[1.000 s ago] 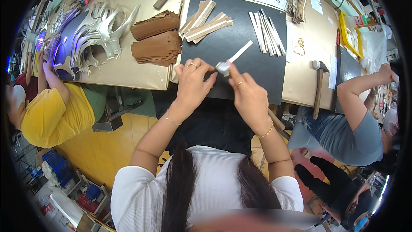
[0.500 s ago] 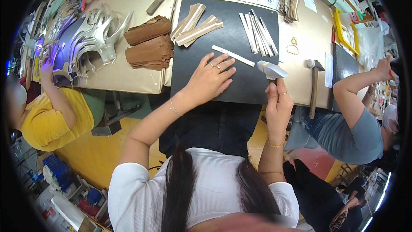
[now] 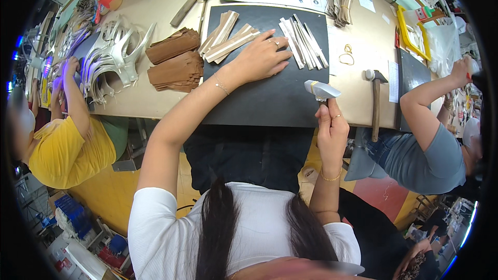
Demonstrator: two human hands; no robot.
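My left hand (image 3: 263,57) reaches over the black board (image 3: 249,96), palm down with its fingers stretched out and apart. Its fingertips are beside a fanned pile of narrow white strips (image 3: 303,41). Whatever lies under the palm is hidden. Just left of this hand lie wider brown strips with a white band (image 3: 236,40). Closed around the short handle of a hammer (image 3: 322,90), my right hand (image 3: 333,127) holds it up over the board's near right edge. The hammer's head looks pale grey, with a yellowish band around it.
Two stacks of brown leather pieces (image 3: 175,75) sit left of the board, beyond them silvery cut-out parts (image 3: 116,54). Another hammer (image 3: 375,98) lies to the right, near rubber bands (image 3: 346,55). People work on both sides: a yellow shirt (image 3: 67,150), a grey-blue shirt (image 3: 436,163).
My left hand has moved forward, toward the white strips. The single white strip that lay in front of it is no longer seen there. My right hand still holds the hammer, slightly lower and tilted differently.
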